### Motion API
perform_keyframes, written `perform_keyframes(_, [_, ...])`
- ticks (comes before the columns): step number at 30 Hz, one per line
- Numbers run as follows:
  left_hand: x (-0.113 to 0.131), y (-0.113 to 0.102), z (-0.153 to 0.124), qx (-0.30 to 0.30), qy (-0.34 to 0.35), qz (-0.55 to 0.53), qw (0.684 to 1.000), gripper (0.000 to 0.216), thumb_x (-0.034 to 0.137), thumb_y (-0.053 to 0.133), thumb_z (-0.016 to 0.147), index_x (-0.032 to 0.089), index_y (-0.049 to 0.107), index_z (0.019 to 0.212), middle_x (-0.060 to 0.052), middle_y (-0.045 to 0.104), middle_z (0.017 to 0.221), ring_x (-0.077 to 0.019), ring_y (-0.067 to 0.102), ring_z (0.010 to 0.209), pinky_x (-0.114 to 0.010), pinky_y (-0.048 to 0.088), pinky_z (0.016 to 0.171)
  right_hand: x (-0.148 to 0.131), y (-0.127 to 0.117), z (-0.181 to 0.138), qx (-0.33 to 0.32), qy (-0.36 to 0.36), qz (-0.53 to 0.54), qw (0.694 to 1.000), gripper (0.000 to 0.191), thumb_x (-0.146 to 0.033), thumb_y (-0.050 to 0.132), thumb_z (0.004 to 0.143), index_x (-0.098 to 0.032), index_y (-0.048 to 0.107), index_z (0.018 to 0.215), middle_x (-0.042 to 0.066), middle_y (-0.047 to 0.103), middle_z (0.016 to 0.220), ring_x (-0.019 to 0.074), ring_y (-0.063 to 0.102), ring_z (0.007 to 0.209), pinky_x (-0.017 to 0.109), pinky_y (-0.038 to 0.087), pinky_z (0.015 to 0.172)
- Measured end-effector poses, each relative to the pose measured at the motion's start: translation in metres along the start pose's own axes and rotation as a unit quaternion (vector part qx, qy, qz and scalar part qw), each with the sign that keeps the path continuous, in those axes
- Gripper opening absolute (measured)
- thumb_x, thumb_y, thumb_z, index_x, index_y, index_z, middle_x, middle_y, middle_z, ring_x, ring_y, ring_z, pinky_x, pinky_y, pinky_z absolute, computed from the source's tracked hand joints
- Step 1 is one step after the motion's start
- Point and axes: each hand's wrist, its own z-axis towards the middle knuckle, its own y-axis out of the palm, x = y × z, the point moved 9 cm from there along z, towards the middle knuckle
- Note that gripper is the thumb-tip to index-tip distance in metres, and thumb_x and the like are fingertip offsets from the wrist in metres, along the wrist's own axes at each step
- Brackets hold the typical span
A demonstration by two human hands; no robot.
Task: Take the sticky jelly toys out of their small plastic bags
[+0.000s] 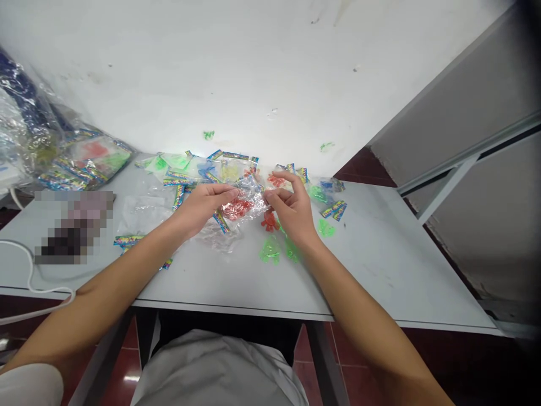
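Observation:
A clear plastic bag (255, 198) with a red rubbery toy (236, 208) inside is held up over the table between my two hands. My left hand (202, 207) pinches its left side between thumb and finger. At the opposite edge, my right hand (295, 210) grips the plastic with thumb and forefinger close together. Just below the right hand lie a loose red toy (269, 221) and a green toy (270, 250). Another green toy (326, 227) rests farther right. Beneath the held bag, crumpled clear plastic (217, 237) covers part of the tabletop.
Along the wall (236, 67) lie several small packets with colourful header strips (234, 156). A larger bag of packets (91, 158) leans at the left. A blurred-out object (78, 225) and a white cable (30, 270) occupy the left of the grey table (380, 265).

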Motion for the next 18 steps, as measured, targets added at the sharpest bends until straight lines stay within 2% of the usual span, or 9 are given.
perform_keyframes(3, [0.002,-0.003,0.001,0.011,0.009,0.007,1.000,0.032,0.048,0.075,0.076,0.018,0.077,0.087,-0.005,0.073,0.088,-0.0169,0.060,0.081,-0.029,0.042,0.077,-0.005,0.002,0.000,-0.024,-0.035,0.000,0.999,0.035,-0.033,0.068,0.083,-0.033,0.057,0.116,0.001,0.066,0.107,0.0157,0.066,0.083,0.031,0.055,0.070])
perform_keyframes(6, [0.003,-0.004,0.001,0.011,0.015,0.029,0.999,0.034,0.050,0.073,0.076,0.017,0.076,0.084,-0.003,0.070,0.080,-0.0147,0.056,0.072,-0.027,0.041,0.069,-0.007,0.000,0.001,-0.019,-0.079,-0.038,0.996,0.012,-0.031,0.064,0.086,-0.028,0.067,0.097,0.004,0.060,0.127,0.0209,0.062,0.110,0.034,0.055,0.081])
perform_keyframes(8, [0.004,-0.005,0.002,0.014,0.022,0.043,0.999,0.034,0.051,0.073,0.076,0.017,0.076,0.082,-0.002,0.068,0.077,-0.0139,0.054,0.069,-0.027,0.039,0.066,-0.005,-0.001,0.002,-0.016,-0.085,-0.067,0.994,0.010,-0.029,0.061,0.086,-0.025,0.070,0.084,0.005,0.061,0.125,0.0242,0.057,0.120,0.036,0.054,0.083])
perform_keyframes(10, [0.005,-0.006,0.003,0.014,0.030,0.056,0.998,0.033,0.050,0.071,0.077,0.018,0.075,0.082,-0.002,0.068,0.077,-0.0136,0.054,0.069,-0.026,0.039,0.066,-0.002,-0.001,0.003,-0.020,-0.064,-0.072,0.995,0.012,-0.027,0.062,0.084,-0.024,0.073,0.079,0.007,0.065,0.120,0.0259,0.057,0.121,0.038,0.053,0.086])
perform_keyframes(15, [0.008,-0.007,0.004,-0.007,0.037,0.105,0.994,0.035,0.051,0.068,0.080,0.018,0.076,0.087,-0.003,0.070,0.079,-0.0141,0.058,0.069,-0.027,0.042,0.065,0.006,0.008,0.001,-0.073,0.036,-0.042,0.996,0.013,-0.037,0.072,0.078,-0.027,0.078,0.085,0.004,0.071,0.118,0.0279,0.060,0.118,0.041,0.051,0.092])
perform_keyframes(18, [0.011,-0.007,0.002,-0.012,0.037,0.138,0.990,0.036,0.051,0.065,0.083,0.018,0.077,0.091,-0.005,0.072,0.083,-0.0149,0.061,0.072,-0.026,0.046,0.066,0.007,0.011,-0.001,-0.088,0.058,-0.035,0.994,0.021,-0.045,0.076,0.076,-0.028,0.080,0.086,0.004,0.072,0.119,0.0286,0.061,0.117,0.041,0.051,0.092])
